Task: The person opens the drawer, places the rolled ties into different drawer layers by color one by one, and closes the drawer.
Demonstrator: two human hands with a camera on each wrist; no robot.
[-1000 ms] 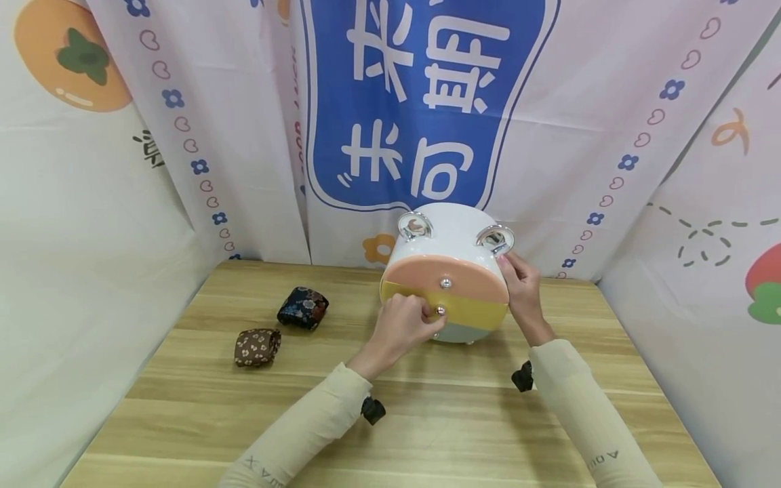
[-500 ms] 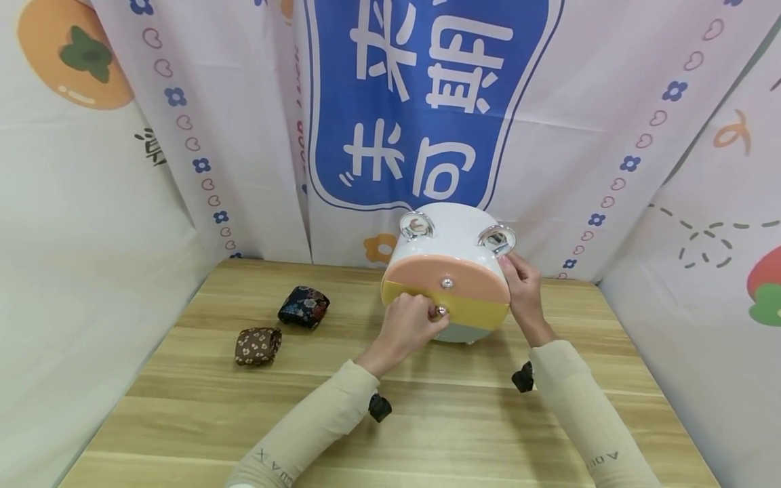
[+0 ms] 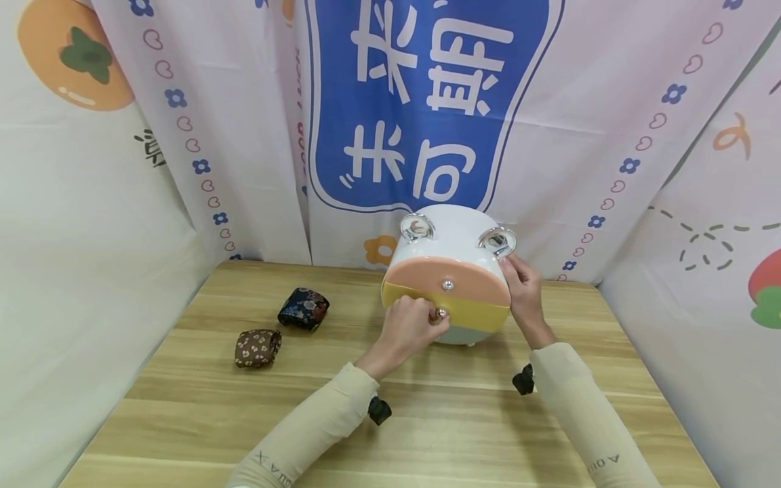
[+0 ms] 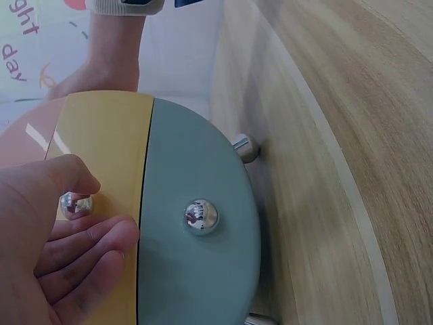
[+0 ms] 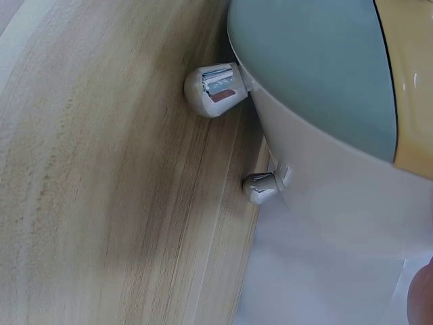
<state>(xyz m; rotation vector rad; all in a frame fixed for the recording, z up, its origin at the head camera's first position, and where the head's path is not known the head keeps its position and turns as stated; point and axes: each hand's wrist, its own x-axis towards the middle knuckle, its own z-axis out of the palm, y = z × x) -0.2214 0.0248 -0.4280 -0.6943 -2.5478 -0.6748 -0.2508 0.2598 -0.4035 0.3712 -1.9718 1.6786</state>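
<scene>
A white rounded drawer box (image 3: 453, 230) stands at the back of the table, with two shiny rings on top. Its front has a peach drawer (image 3: 421, 270), a yellow drawer (image 3: 478, 308) and a grey-green drawer (image 4: 203, 271), each with a silver knob. My left hand (image 3: 407, 332) pinches the knob (image 4: 76, 205) of the yellow drawer with curled fingers; the drawer front looks flush with its neighbours. With my right hand (image 3: 526, 290) I hold the box's right side, thumb near the right ring (image 3: 497, 240), the other fingers mostly hidden behind.
Left of the box lie two rolled cloth bundles, a dark floral one (image 3: 303, 308) and a brown flowered one (image 3: 257, 348). The wooden table (image 3: 451, 434) meets a printed curtain (image 3: 256, 135) behind. Silver feet (image 5: 216, 89) hold the box off the table.
My left hand and forearm have shifted slightly right, the fingers staying at the yellow drawer's knob. The right hand, box and cloth bundles stay where they were.
</scene>
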